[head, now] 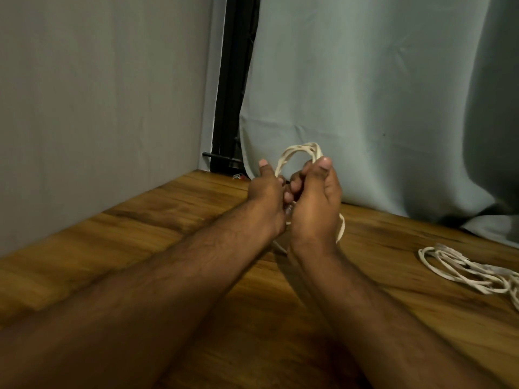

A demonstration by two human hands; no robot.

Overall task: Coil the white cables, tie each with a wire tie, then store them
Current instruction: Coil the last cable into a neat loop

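Observation:
Both my hands hold one coiled white cable point(299, 150) upright above the wooden table point(140, 248). My left hand point(266, 197) grips the coil's left side, thumb pointing up. My right hand point(316, 200) grips its right side, fingers curled round the strands. The coil's top arc rises above my fingers, and a lower part shows beside my right wrist. Its middle is hidden between my hands. I cannot make out a wire tie. A second white cable point(463, 268) lies in loose loops on the table at the right.
A grey wall stands on the left and a pale curtain point(365, 94) hangs behind the table. A dark frame point(233, 80) runs between them. A small red object point(238, 176) lies at the table's far edge.

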